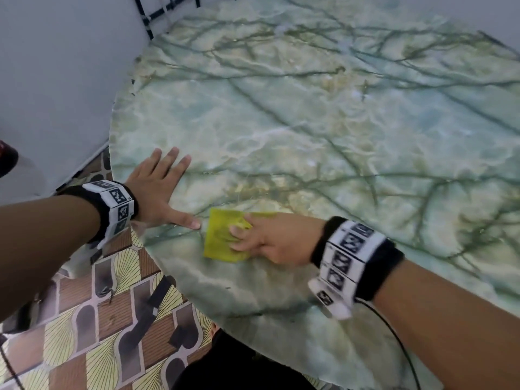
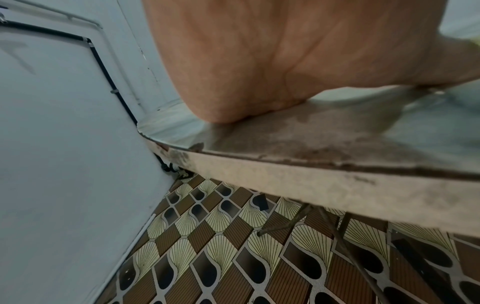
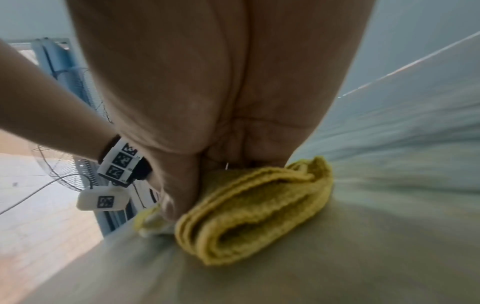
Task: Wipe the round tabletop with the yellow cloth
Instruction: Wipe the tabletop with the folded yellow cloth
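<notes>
Near edge, floor: below the table rim lies a patterned floor [image 1: 107, 342] of brown rectangles, pale fans and dark teardrops; the left wrist view shows thin metal table legs [image 2: 298, 218] standing on it.
Right hand: the right hand [image 1: 270, 240] lies palm down on the yellow cloth [image 1: 222, 237], fingers spread and slightly bent across its top, pressing it to the surface rather than closing round it. In the right wrist view the thumb [image 3: 176, 193] sits against the cloth's side.
Yellow cloth: folded into several layers, flat on the round tabletop [image 1: 323, 130] near its near-left rim, mostly under the right hand; its folded edges show in the right wrist view [image 3: 259, 207].
Left hand: the left hand [image 1: 157, 190] rests flat on the tabletop at the rim, fingers straight and spread, holding nothing. Its thumb tip lies just beside the cloth's left edge, apart from it. The left wrist view shows the heel of the palm [image 2: 233, 98] touching the surface.
Wrists: each carries a black band with white marker squares, left [image 1: 115, 206] and right [image 1: 349, 257].
Tabletop: glossy green marble pattern with dark veins, edge worn.
Far side: a pale wall [image 1: 62, 80] stands left of the table, touching its rim, with a black cable [image 1: 157, 12] along it.
</notes>
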{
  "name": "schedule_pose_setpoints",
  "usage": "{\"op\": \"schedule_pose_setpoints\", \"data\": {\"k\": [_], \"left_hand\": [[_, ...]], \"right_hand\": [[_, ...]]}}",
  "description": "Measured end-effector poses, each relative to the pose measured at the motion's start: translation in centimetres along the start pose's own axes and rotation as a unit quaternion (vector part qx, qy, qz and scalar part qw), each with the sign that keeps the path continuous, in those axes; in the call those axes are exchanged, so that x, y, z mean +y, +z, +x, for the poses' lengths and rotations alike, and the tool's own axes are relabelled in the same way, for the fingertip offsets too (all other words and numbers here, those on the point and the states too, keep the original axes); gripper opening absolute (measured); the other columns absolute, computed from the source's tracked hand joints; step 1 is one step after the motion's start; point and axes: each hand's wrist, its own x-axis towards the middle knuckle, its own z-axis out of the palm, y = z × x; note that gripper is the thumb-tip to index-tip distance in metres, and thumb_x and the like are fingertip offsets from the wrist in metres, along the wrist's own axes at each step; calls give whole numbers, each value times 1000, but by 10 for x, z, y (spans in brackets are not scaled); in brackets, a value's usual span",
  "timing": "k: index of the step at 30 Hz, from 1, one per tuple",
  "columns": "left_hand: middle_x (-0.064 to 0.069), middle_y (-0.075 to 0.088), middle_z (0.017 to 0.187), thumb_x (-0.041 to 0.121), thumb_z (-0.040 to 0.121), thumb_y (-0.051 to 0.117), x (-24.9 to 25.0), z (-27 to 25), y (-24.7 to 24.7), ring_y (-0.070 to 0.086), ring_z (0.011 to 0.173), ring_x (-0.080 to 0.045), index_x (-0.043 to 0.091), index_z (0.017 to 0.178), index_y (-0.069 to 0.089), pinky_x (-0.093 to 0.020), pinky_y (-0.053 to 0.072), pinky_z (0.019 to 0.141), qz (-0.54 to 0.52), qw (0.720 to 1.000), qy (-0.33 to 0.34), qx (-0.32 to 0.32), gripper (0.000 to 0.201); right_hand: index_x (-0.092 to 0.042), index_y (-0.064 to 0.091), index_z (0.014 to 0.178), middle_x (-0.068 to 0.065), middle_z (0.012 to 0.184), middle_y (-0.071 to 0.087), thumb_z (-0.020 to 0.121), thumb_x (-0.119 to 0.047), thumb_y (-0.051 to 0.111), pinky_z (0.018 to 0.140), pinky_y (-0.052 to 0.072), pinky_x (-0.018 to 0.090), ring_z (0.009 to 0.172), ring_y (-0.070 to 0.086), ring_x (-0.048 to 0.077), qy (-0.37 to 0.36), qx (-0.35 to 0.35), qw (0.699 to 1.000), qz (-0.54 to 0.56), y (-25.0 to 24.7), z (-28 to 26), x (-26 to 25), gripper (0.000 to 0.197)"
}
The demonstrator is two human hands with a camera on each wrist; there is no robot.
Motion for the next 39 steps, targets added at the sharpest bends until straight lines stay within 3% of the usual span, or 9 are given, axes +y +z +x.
{"op": "schedule_pose_setpoints", "data": {"k": [4,9,12,15,18,20,26,32,39], "left_hand": [[1,-33,167,117,31,27,2,-1,-3,-27,155,-31,34,158,-29,-50,-6,128,3,1000,-5,-6,161],[0,-31,168,117,29,24,4,-2,-5,-24,156,-32,33,158,-29,-50,-3,129,14,1000,-9,-8,162],[1,-31,168,117,29,25,4,-3,-4,-24,156,-31,33,158,-29,-50,-2,129,11,1000,-14,-8,163],[1,-31,168,117,29,24,5,-3,-4,-24,157,-30,32,159,-27,-49,-3,129,14,1000,-14,-10,164],[1,-32,167,117,29,24,5,-3,-5,-24,156,-30,31,159,-28,-49,-3,129,17,1000,-14,-14,164],[-1,-31,168,117,28,21,4,-1,-7,-23,157,-32,29,159,-28,-47,-3,129,30,999,-16,-16,165],[-3,-28,169,117,28,20,6,-1,-5,-21,157,-32,26,161,-25,-45,-4,129,36,999,-16,-13,167],[-2,-33,168,117,29,24,4,0,-4,-26,156,-31,28,158,-29,-48,-4,129,23,999,-14,-17,166],[-1,-42,163,116,40,31,2,-3,-2,-36,151,-31,29,157,-33,-53,-9,127,-2,1000,20,-21,159]], "right_hand": [[-31,41,143,-14,155,22,100,-20,44,121,10,25,148,8,13,76,49,992,88,-5,-58,48,45],[-38,40,142,-6,157,25,100,-31,43,120,17,30,146,22,26,193,151,969,41,-24,-23,79,43],[-34,45,140,-6,156,29,99,-31,41,118,21,32,145,25,24,105,99,989,21,-8,-10,37,42],[-28,51,137,-13,154,28,97,-19,46,121,17,33,148,10,18,4,-12,999,34,19,-39,3,41],[-30,52,136,-19,150,31,99,-17,46,120,19,30,147,9,7,34,-4,996,84,21,-84,17,40],[-33,48,139,-18,152,28,99,-16,46,120,22,32,147,11,9,86,47,992,81,12,-97,37,43],[-35,43,141,-9,155,28,100,-25,45,118,23,33,146,22,26,231,192,951,73,-16,-40,73,43],[-40,42,140,-7,156,29,101,-25,41,110,36,38,141,32,30,267,185,945,47,-32,-9,80,42],[-37,38,143,-9,158,20,102,-24,38,117,25,36,145,21,33,257,182,948,44,-65,37,90,44]]}}
